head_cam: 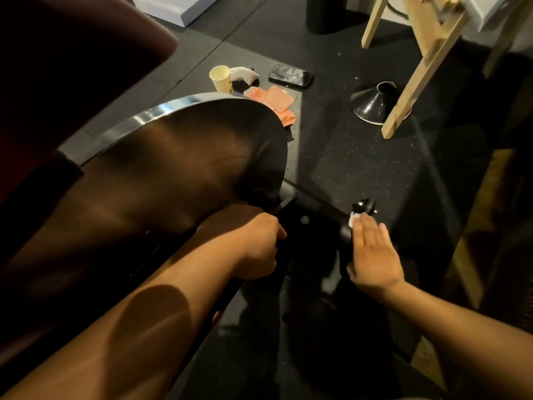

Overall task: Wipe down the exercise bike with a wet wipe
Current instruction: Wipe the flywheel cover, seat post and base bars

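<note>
The exercise bike's dark flywheel cover (187, 157) with a chrome rim fills the left and middle of the view. Its black front base bar (326, 217) runs to the right and ends in a small transport wheel (366, 206). My left hand (256, 243) is curled round a black part of the frame just below the cover. My right hand (375, 255) lies flat with straight fingers on the end of the base bar, pressing a white wet wipe (354, 219) against it. Only a corner of the wipe shows past my fingertips.
On the dark speckled floor behind the bike lie an orange wipe pack (274, 101), a paper cup (221, 78), a crumpled white wrapper (245, 75) and a black phone (290, 75). A black cone-shaped base (373, 103) and a wooden easel leg (415, 76) stand at right.
</note>
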